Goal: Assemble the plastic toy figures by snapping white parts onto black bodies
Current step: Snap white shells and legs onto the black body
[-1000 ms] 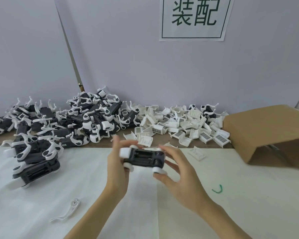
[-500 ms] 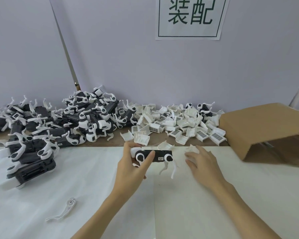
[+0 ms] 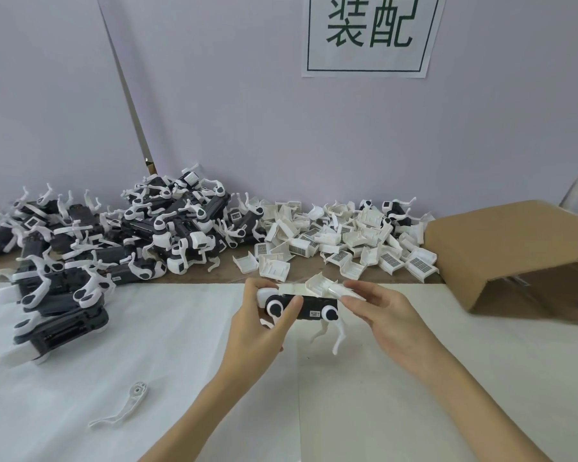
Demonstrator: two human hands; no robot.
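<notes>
My left hand (image 3: 259,328) grips a black toy body (image 3: 309,306) with white round joints and white legs hanging down at its right end, held above the white sheet. My right hand (image 3: 386,315) pinches a white cover part (image 3: 321,285) and holds it against the top of the black body. A pile of loose white cover parts (image 3: 344,240) lies behind the hands. Black figures with white limbs (image 3: 167,225) are heaped at the back left.
A folded cardboard box (image 3: 511,248) stands at the right. One loose white leg part (image 3: 127,406) lies on the white sheet (image 3: 114,361) at the lower left. A paper sign (image 3: 369,35) hangs on the wall. A brown tabletop strip runs under the piles.
The body was turned from underside-up to its side. My right hand let go of it, reached to the pile, and now brings a white cover part onto the body's top.
</notes>
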